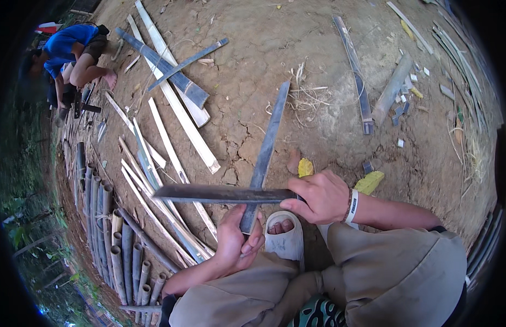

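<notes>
My right hand (324, 196) is closed around the handle end of a machete (209, 193), whose long dark blade points to the left. In my left hand (234, 237) is the near end of a split bamboo strip (269, 133), dark-skinned and tapering away from me over the ground. The blade lies crosswise over this strip, just beyond my left fingers. Both hands are in front of my knees. The machete's handle is mostly hidden by my right fingers.
Pale split bamboo strips (179, 111) lie at the upper left, and bamboo poles (117, 267) are stacked at the lower left. A person in blue (73, 46) crouches at the far left. Bamboo pieces (392, 90), small offcuts and shavings (310, 98) lie to the right.
</notes>
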Demonstrator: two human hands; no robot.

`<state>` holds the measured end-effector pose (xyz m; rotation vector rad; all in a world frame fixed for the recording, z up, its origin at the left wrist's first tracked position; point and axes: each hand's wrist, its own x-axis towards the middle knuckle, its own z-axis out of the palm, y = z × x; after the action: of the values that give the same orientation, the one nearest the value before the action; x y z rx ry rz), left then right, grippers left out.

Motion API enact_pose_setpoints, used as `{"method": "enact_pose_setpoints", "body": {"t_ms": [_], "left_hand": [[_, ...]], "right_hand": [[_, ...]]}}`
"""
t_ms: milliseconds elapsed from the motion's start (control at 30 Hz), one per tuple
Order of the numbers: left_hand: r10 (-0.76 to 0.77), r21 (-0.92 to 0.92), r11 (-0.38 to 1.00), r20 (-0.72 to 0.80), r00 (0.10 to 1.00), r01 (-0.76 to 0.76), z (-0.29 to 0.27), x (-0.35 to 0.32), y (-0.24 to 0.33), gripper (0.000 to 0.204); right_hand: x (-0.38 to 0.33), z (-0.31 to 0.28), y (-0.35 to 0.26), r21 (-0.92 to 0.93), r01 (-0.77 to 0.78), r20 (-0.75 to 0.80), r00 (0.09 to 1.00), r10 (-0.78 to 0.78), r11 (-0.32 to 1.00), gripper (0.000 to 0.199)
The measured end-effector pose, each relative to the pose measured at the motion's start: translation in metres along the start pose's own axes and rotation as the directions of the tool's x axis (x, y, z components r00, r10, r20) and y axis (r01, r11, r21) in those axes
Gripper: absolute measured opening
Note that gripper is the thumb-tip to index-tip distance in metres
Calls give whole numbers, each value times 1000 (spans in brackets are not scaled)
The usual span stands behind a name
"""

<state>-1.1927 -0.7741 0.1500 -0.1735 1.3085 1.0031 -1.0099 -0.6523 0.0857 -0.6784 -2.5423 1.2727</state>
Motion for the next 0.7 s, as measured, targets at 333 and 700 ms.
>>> {"method": "enact_pose_setpoints", "body": {"t_ms": [333,700], "left_hand": [[-2,-106,994,30,1000,5,-15,4,-5,39],[-9,-106,994,-18,1000,7,-5,5,-6,38]], "right_hand": [[5,3,17,-129,-66,-50,997,60,989,49],[10,-23,75,-229,-329,-68,944,322,916,54]]}}
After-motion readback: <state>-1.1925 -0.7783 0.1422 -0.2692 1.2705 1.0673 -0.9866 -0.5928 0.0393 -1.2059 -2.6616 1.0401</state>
